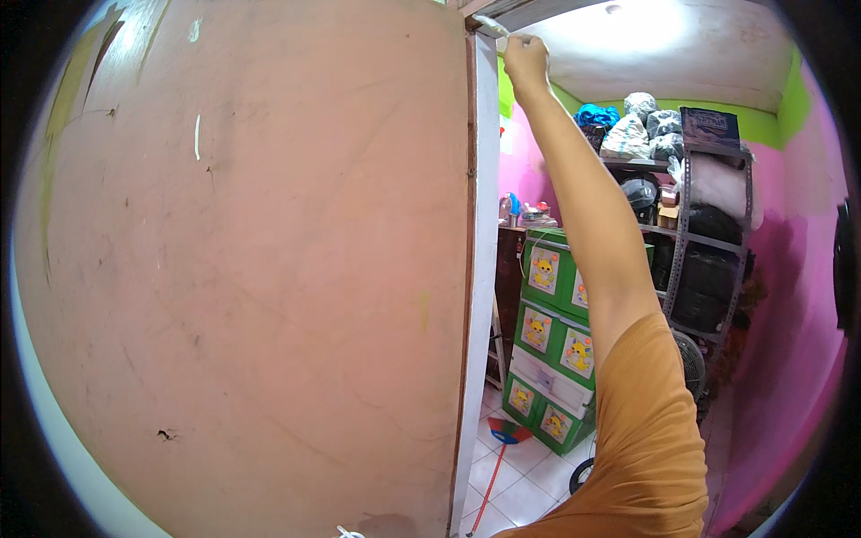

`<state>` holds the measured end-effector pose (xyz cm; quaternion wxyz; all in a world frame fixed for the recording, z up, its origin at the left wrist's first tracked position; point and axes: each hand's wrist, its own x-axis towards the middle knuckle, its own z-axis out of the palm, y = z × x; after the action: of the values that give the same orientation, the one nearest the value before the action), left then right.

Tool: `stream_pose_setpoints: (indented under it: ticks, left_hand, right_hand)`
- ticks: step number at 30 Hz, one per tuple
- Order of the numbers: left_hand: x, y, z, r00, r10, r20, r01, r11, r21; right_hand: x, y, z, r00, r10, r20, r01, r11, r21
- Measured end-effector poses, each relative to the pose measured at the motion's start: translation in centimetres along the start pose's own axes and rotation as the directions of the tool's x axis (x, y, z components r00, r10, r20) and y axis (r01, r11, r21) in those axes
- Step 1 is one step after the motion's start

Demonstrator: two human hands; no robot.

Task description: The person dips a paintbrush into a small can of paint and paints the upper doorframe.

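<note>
My right arm reaches up across the doorway. High at the top corner of the door frame (485, 179), my right hand (527, 65) is closed around what looks like a small paintbrush (491, 26) with a whitish head. Its tip touches or nearly touches the corner where the upright meets the top beam; I cannot tell which. The upright's face is pale grey-white, while its edge beside the door is brown. To the left a wide, scuffed, pinkish-tan door panel (269, 251) fills the view. My left hand is out of view.
Beyond the doorway stand a green drawer cabinet (553, 314) with cartoon pictures and a metal shelf rack (686, 224) loaded with bags and boxes. A red-handled broom (509, 432) lies on the tiled floor (529, 493). A fan (689, 363) is partly behind my sleeve.
</note>
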<state>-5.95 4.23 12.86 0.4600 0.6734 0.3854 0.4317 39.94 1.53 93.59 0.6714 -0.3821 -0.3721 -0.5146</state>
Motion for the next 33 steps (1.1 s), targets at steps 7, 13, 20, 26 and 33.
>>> stream_pose_setpoints:
  ticks: [7,13,20,26,33]
  left_hand:
    - [-0.2,-0.4,0.1,1.000,0.011,0.008,-0.011,1.000,0.015]
    - [0.3,-0.3,0.0,1.000,-0.004,0.016,0.004,1.000,0.017]
    - [0.7,-0.2,-0.1,1.000,0.000,0.028,0.001,1.000,-0.025]
    - [1.4,-1.3,0.3,0.997,0.018,0.073,-0.019,1.000,0.008]
    - [2.0,0.0,0.0,0.996,-0.018,0.086,0.021,0.999,-0.036]
  right_hand:
    - [5.1,0.4,-1.0,0.976,-0.121,-0.178,0.137,0.988,0.078]
    - [3.5,-1.2,-4.4,0.890,-0.227,-0.394,0.326,0.922,0.206]
    - [-0.6,-1.4,-1.1,0.996,0.036,0.080,-0.044,0.994,0.101]
    - [8.0,0.0,-3.4,0.952,-0.251,-0.173,0.233,0.965,-0.122]
    - [7.0,-4.4,-9.4,0.907,-0.235,-0.349,0.277,0.958,0.075]
